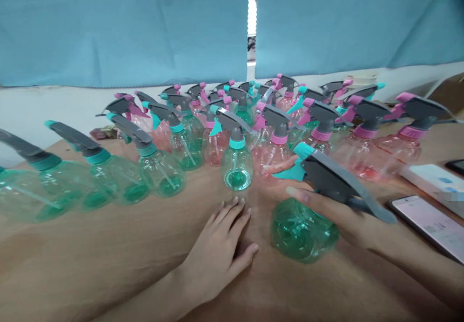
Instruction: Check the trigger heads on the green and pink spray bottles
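Note:
My right hand is wrapped round the neck of a green spray bottle, just under its grey and turquoise trigger head. The bottle is tilted, and part of its neck is hidden by my fingers. Flat on the table lies my left hand, fingers stretched forward and holding nothing. Just beyond its fingertips stands another green spray bottle, upright, with a turquoise collar. A pink spray bottle is beside that one, partly behind my right fingers.
Several green bottles stand in a row on the left. More pink and green bottles crowd the back and right. A phone and a white box lie at the right. Behind hangs a blue curtain.

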